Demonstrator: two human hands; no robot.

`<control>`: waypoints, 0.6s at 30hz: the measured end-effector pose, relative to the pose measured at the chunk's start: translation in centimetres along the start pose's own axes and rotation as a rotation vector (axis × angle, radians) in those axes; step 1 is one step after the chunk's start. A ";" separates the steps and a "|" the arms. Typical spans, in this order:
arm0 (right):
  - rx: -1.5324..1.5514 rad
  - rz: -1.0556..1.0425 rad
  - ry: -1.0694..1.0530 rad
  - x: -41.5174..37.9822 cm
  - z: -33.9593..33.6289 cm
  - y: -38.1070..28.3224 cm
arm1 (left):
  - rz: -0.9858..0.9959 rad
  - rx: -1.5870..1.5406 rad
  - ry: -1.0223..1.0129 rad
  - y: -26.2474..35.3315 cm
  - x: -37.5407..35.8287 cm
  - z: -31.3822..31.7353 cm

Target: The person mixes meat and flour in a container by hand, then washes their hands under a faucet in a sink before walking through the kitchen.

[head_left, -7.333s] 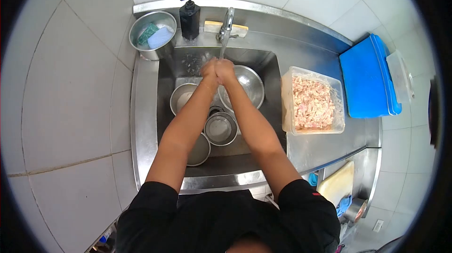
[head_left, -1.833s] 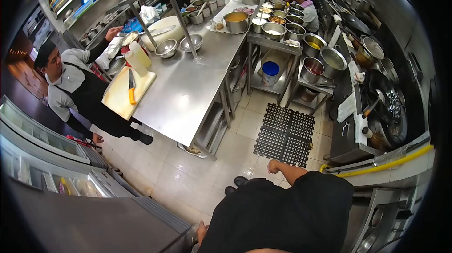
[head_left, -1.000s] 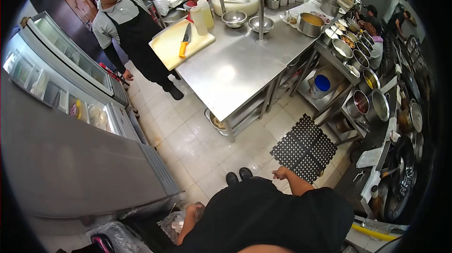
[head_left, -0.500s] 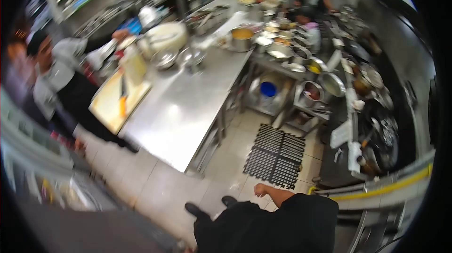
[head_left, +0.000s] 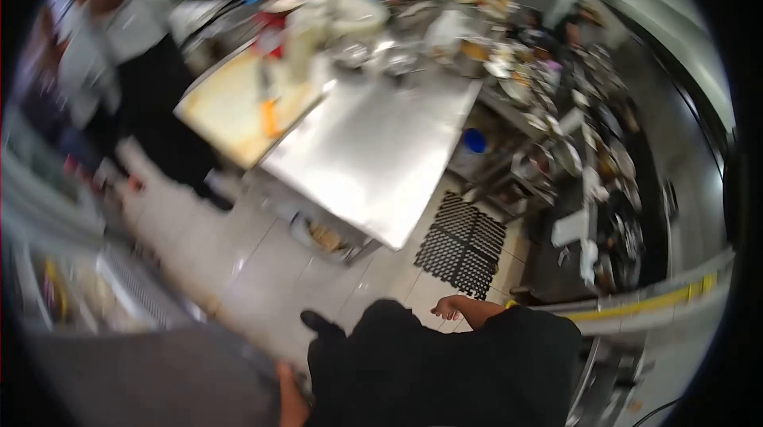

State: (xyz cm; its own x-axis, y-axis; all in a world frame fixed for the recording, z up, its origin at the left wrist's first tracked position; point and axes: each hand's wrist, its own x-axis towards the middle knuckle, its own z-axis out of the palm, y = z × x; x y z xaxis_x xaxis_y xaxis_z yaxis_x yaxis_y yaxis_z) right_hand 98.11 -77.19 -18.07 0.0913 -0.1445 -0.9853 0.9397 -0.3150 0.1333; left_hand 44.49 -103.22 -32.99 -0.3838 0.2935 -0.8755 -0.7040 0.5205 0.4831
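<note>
My right hand (head_left: 447,308) hangs in front of my dark clothing, above the tiled floor, fingers curled in and nothing visible in them. Close to it lies a black perforated floor mat (head_left: 461,246). Low in the view my left hand (head_left: 284,370) shows only in part, next to the edge of a grey surface (head_left: 167,375); its fingers are too blurred to make out. Neither hand touches the steel table (head_left: 362,161) ahead.
A cutting board (head_left: 230,113) with an orange-handled knife (head_left: 269,115) lies at the table's left end. A co-worker in a dark apron (head_left: 159,93) stands beside it. A bin (head_left: 322,238) sits under the table. Cookware (head_left: 544,161) fills the right side, with a yellow pipe (head_left: 660,300) lower down.
The view has shifted; the table and co-worker appear nearer. My left hand has come into view, and a foot has moved. The bin under the table now shows. My right hand remains curled.
</note>
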 end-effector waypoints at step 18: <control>-1.069 -0.771 0.348 12.9 4.1 -22.2 | -0.051 0.607 0.036 28.4 -0.4 1.8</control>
State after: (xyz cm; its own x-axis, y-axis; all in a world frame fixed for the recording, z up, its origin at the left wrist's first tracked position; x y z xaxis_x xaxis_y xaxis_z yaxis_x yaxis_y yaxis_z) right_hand 77.03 -75.90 -33.30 -0.6400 0.0280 -0.7678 0.5687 0.6892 -0.4489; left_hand 25.72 -87.08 -18.94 -0.3857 0.2346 -0.8923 -0.2595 0.9005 0.3490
